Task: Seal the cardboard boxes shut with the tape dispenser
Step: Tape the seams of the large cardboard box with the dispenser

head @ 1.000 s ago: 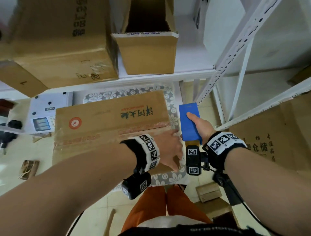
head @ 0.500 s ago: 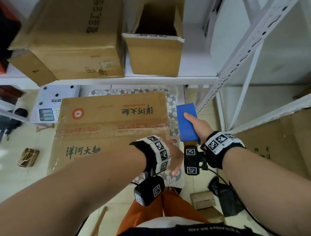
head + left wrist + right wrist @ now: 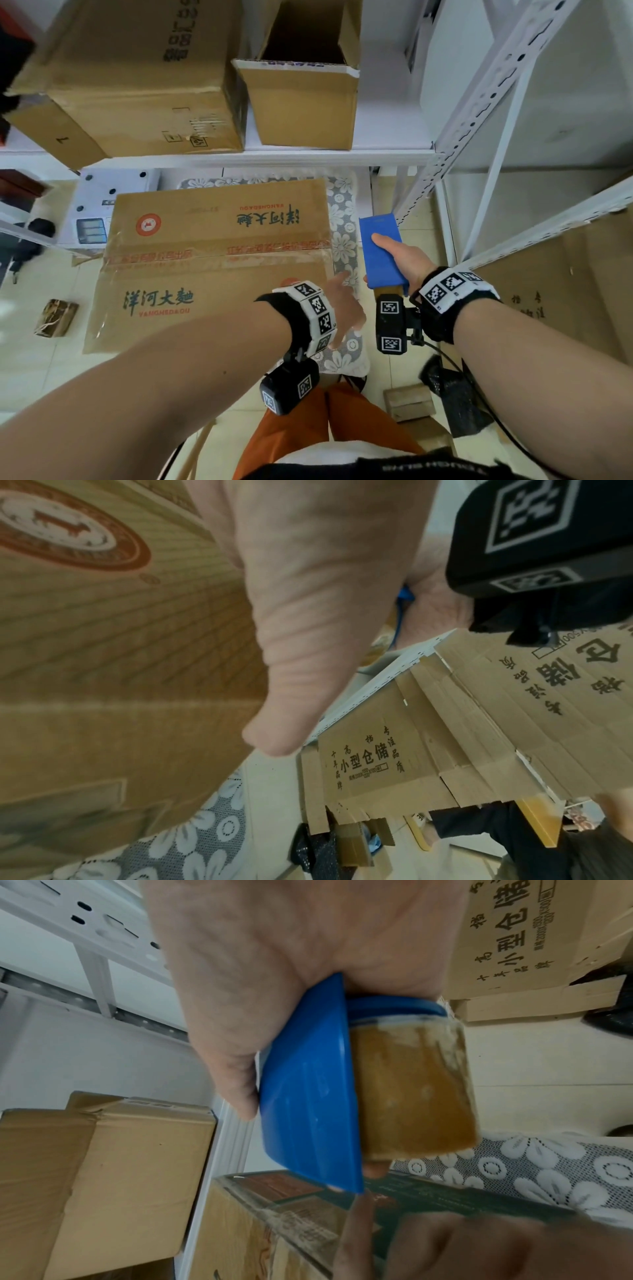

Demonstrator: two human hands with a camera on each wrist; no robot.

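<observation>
Box (image 3: 219, 260) on patterned mat (image 3: 342, 240), flaps shut, centre seam taped. Dispenser (image 3: 380, 253) gripped by right hand (image 3: 407, 263), held just off box's right end. Left hand (image 3: 342, 305) relaxed, fingers straight, holding nothing. Step judged — between strips. Next: dispenser to be set down on untaped seam.

Tape dispenser (image 3: 380, 253) right of cardboard box (image 3: 212, 263), below shelf (image 3: 260, 157).

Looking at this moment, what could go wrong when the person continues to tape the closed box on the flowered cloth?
The right hand holds the blue tape dispenser off the right edge of the box, so the tape may start crooked. The left hand is open near that corner, with its fingers close to the dispenser; its cutter might nick them.
</observation>
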